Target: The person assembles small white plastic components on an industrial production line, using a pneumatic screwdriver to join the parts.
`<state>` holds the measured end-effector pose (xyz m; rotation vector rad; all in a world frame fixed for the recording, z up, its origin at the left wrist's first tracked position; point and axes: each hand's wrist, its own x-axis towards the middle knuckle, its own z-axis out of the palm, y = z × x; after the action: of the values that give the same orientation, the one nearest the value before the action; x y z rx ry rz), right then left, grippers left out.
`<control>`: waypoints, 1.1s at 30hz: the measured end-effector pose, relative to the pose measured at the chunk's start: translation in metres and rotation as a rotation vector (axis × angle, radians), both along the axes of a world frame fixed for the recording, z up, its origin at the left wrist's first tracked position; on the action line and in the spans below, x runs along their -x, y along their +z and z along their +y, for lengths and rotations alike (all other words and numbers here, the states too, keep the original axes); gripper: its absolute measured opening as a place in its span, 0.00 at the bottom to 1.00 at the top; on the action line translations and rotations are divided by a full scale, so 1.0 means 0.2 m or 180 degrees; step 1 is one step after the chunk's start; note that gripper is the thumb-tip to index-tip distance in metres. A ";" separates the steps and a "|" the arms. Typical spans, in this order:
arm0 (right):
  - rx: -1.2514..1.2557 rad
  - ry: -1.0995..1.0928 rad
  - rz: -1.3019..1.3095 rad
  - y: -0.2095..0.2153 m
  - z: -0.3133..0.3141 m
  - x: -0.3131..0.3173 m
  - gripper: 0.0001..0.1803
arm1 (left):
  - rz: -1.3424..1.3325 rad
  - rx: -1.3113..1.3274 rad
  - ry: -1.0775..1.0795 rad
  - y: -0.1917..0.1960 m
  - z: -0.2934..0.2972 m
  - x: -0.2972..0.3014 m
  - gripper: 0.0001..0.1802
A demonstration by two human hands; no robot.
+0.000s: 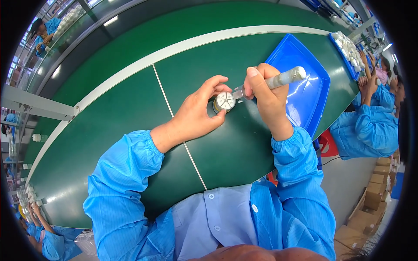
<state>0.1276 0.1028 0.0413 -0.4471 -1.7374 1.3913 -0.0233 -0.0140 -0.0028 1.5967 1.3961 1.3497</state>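
Observation:
My left hand [193, 111] is closed around a small round part [226, 101] with a white, wedge-divided top, pinning it upright on the green table [126, 108]. Thumb and fingers grip its sides. In my right hand [272, 100] is a flat-bladed hand tool [286, 78], its thick pale handle wrapped in what looks like tape. The handle points up and to the right. Its metal blade reaches the right edge of the round part; whether it touches is hard to tell. Small white bits lie on the table just under the blade.
Right of my right hand lies a blue plastic tray [320, 93]. Beyond it, another blue tray [348, 50] holds many white parts. A white rail [183, 41] curves along the table's far side. Co-workers in blue sit at the right [370, 128] and lower left [56, 243].

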 end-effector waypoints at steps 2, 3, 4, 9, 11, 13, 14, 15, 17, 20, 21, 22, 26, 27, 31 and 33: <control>0.0057 0.0046 -0.0034 -0.01 0.00 0.00 0.18 | -0.0096 0.0044 -0.0075 0.00 0.00 0.01 0.40; 0.0025 0.0091 -0.0057 -0.01 0.00 0.01 0.19 | -0.0094 0.0047 -0.0074 0.00 0.01 0.02 0.40; -0.0007 0.0137 -0.0080 -0.01 0.00 0.01 0.19 | -0.0111 0.0051 -0.0166 0.00 0.01 0.03 0.41; -0.0035 0.0068 -0.0173 -0.01 0.02 0.02 0.19 | -0.0094 0.0217 -0.0383 0.03 0.03 0.06 0.42; -0.0055 0.0086 -0.0107 -0.01 0.02 0.02 0.19 | -0.0066 0.0278 -0.0458 0.03 0.03 0.06 0.42; 0.0110 0.0106 -0.0084 0.00 0.02 0.02 0.19 | -0.0102 0.0305 -0.0471 0.03 0.04 0.06 0.43; 0.0110 0.0107 -0.0084 0.00 0.02 0.02 0.19 | -0.0136 0.0335 -0.0494 0.03 0.04 0.07 0.43; 0.0060 0.0134 -0.0178 -0.01 0.03 0.03 0.19 | -0.0136 0.0336 -0.0493 0.03 0.04 0.07 0.43; 0.0006 0.0166 -0.0273 -0.02 0.03 0.03 0.18 | -0.0213 0.0272 -0.0497 0.01 0.04 0.07 0.42; 0.0031 0.0230 -0.0295 -0.02 0.02 0.04 0.19 | 0.0384 -0.0214 -0.0188 0.01 0.03 0.05 0.43; 0.0034 0.0207 -0.0259 -0.03 0.02 0.04 0.19 | 0.0387 -0.0219 -0.0188 0.02 0.02 0.03 0.43; 0.0036 0.0184 -0.0221 -0.03 0.02 0.04 0.19 | 0.0643 -0.0044 0.0076 0.03 0.01 0.02 0.44; 0.0023 0.0153 -0.0309 -0.03 0.02 0.03 0.18 | 0.0550 0.0138 0.0357 -0.01 0.00 0.00 0.45; 0.0158 0.0084 -0.0141 -0.02 0.01 0.02 0.18 | 0.0275 0.0147 0.0268 -0.01 0.00 0.01 0.44; 0.0379 -0.0145 0.0197 0.00 0.05 -0.01 0.19 | -0.0210 0.0302 -0.0233 -0.01 0.03 0.13 0.43; 0.0362 -0.0190 0.0199 -0.01 0.06 -0.02 0.19 | -0.0634 0.0439 -0.0364 -0.01 0.06 0.17 0.39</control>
<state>0.1317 0.1141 0.0384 -0.5081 -1.5880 1.4511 -0.0581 -0.0028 -0.0046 1.3900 1.2319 1.2783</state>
